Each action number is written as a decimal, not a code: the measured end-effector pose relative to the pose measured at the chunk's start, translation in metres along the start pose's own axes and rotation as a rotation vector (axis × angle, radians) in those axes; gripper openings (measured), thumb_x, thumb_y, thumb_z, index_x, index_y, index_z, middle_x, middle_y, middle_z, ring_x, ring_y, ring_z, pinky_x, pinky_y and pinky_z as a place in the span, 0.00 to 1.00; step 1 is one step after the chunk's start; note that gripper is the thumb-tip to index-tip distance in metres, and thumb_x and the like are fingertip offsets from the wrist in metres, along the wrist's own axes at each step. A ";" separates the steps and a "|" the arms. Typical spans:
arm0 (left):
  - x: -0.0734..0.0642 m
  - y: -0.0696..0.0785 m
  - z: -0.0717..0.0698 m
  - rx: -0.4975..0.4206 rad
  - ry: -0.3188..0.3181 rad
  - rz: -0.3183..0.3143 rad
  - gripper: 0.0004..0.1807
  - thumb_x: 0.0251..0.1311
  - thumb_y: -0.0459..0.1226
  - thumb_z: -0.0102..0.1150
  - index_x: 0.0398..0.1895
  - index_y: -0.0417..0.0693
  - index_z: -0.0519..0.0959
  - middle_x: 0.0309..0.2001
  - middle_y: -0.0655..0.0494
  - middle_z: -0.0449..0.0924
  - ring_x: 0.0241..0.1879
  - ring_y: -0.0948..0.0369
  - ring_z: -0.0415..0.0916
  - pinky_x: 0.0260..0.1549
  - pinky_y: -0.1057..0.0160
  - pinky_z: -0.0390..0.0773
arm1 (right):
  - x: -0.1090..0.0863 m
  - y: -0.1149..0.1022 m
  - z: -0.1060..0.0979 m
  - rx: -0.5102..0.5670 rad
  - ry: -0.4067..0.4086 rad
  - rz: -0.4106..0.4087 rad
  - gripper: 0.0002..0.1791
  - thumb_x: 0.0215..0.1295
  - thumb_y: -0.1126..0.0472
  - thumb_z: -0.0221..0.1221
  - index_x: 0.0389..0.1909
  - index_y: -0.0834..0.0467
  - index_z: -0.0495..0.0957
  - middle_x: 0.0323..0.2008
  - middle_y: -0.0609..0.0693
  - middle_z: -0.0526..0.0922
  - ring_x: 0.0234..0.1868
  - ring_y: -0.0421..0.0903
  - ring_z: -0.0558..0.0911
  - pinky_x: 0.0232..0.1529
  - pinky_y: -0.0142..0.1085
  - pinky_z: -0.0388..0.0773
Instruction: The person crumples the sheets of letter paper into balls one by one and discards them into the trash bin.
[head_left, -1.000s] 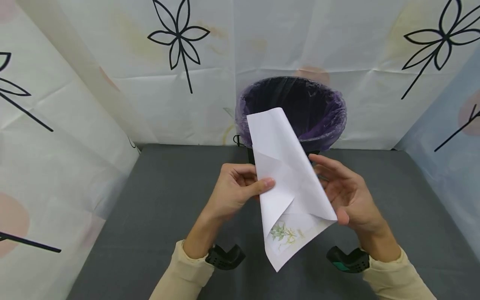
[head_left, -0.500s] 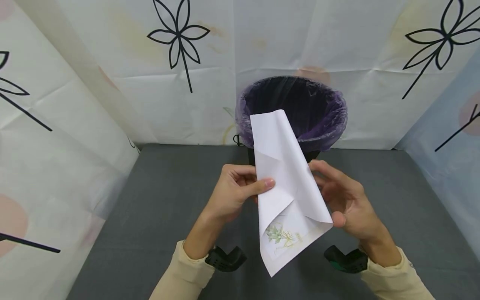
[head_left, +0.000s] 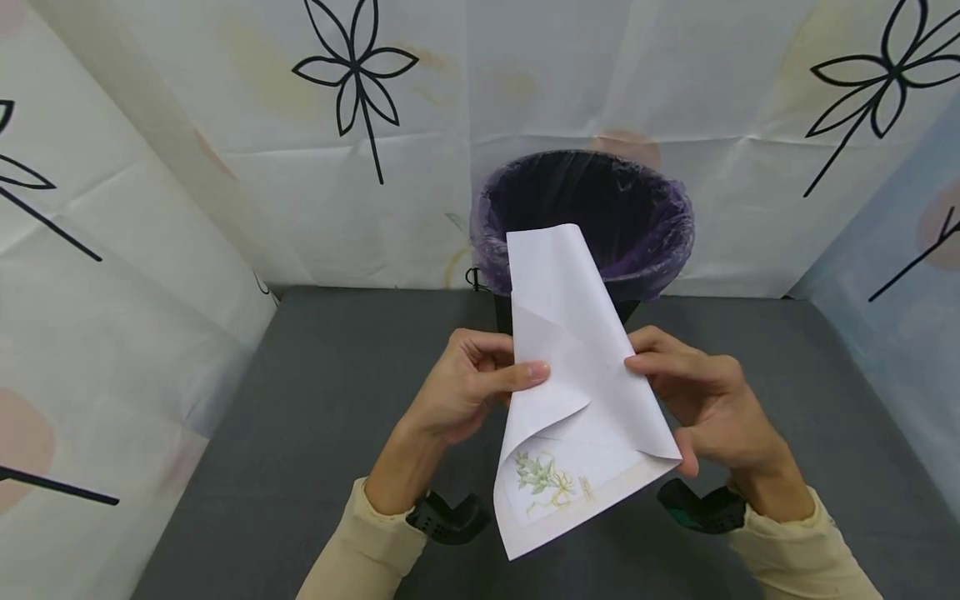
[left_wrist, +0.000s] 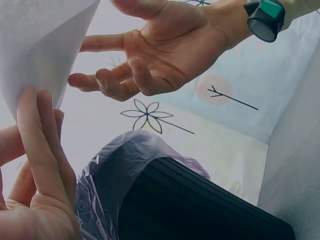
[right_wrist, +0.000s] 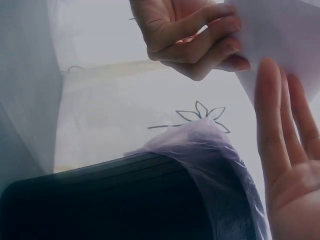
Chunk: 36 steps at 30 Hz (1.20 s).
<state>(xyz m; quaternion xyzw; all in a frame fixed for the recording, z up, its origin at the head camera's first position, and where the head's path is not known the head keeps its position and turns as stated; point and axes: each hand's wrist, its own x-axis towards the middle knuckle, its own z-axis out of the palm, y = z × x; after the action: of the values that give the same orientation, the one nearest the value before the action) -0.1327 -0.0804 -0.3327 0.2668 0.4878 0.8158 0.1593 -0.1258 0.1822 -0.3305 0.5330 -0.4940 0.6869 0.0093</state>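
A white sheet of paper (head_left: 573,333), rolled into a flattened cone, is held up over the table in the head view. Its lower flap shows a faint green and yellow plant print. My left hand (head_left: 468,387) pinches the paper's left edge, thumb on top and fingers behind. Along the right edge, my right hand (head_left: 708,404) touches the paper with loosely extended fingers, its thumb near the lower right corner. From the right wrist view, the straight fingers of that hand lie against the underside of the paper (right_wrist: 280,30).
Behind the paper stands a dark trash bin (left_wrist: 175,205) lined with a purple plastic bag (head_left: 667,242). A dark grey table (head_left: 337,392) lies underneath, with white flower-patterned fabric walls (head_left: 247,100) on the sides and back. Each wrist wears a black camera (head_left: 450,518).
The paper's lower end has swung left and its flap has spread wider, showing more of the print. My right fingertips have moved down along the right edge. The left hand keeps its pinch.
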 end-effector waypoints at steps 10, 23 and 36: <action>0.002 -0.001 0.003 0.070 0.043 0.055 0.27 0.58 0.32 0.73 0.45 0.11 0.74 0.37 0.48 0.87 0.33 0.57 0.85 0.32 0.59 0.86 | 0.004 0.002 0.008 0.029 0.154 -0.046 0.29 0.59 0.60 0.72 0.53 0.78 0.77 0.54 0.67 0.75 0.49 0.55 0.80 0.43 0.36 0.83; 0.000 0.005 0.008 0.167 0.071 0.107 0.19 0.58 0.27 0.70 0.44 0.15 0.79 0.39 0.41 0.86 0.31 0.57 0.84 0.28 0.62 0.85 | 0.007 0.002 0.013 -0.028 0.310 -0.048 0.21 0.51 0.74 0.75 0.44 0.80 0.80 0.49 0.67 0.81 0.48 0.55 0.81 0.43 0.36 0.85; 0.002 0.006 0.012 0.221 0.097 0.151 0.11 0.57 0.22 0.67 0.39 0.16 0.80 0.34 0.40 0.84 0.23 0.60 0.79 0.21 0.65 0.78 | 0.011 -0.005 0.018 -0.047 0.413 0.146 0.35 0.46 0.84 0.72 0.58 0.82 0.71 0.45 0.65 0.83 0.44 0.53 0.85 0.43 0.39 0.85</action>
<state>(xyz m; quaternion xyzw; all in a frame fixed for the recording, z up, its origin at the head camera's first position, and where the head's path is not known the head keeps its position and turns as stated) -0.1273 -0.0739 -0.3229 0.2790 0.5602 0.7788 0.0436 -0.1149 0.1664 -0.3204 0.3437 -0.5347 0.7685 0.0730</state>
